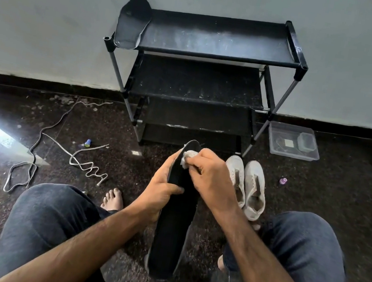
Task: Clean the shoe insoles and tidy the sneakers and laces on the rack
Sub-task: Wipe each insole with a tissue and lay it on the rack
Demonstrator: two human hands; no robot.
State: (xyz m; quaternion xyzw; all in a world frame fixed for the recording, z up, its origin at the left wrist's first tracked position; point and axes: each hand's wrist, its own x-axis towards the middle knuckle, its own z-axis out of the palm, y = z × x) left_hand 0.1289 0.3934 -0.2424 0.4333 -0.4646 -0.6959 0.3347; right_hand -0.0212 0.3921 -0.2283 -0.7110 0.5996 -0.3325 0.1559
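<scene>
My left hand (162, 186) grips a long black insole (172, 232) by its left edge, holding it lengthwise between my knees. My right hand (211, 177) pinches a small white cloth (188, 158) and presses it onto the insole's far end. A second black insole (132, 23) lies on the left end of the black rack's top shelf (221, 38). A pair of white sneakers (246, 187) without laces stands on the floor just right of my right hand. Two white laces (82, 163) lie loose on the dark floor to the left.
The rack stands against a pale wall, with lower shelves (196, 86) bare of shoes. A clear plastic box (293, 140) sits right of the rack. A small blue-green item (87, 142) and a purple cap (283, 181) lie on the floor. My bare foot (113, 199) rests near the laces.
</scene>
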